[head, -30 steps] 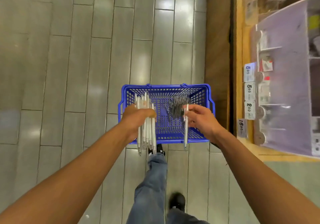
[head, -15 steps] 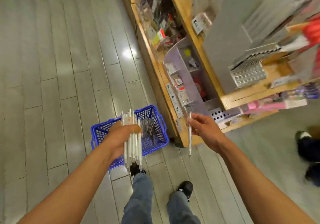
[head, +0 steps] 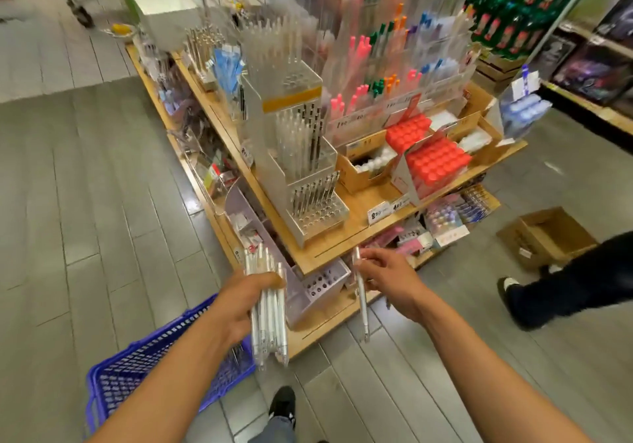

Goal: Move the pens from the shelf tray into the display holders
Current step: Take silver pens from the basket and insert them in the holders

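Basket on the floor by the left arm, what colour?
Blue basket, open mesh walls, clearest in the head view.

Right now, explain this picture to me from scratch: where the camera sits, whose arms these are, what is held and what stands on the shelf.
There is no machine here. A person wears a wide-angle camera on the head, so it looks forward and down along their own two bare arms.

The left hand grips a bundle of white pens. The right hand pinches a single pen, which hangs tip down.

Ahead is a wooden shop shelf. On it stands a stepped clear display holder with pens upright in its holes; the front row holes look empty. Orange-capped items in boxes sit beside it. A blue basket rests on the floor at lower left, and another person's leg passes on the right.
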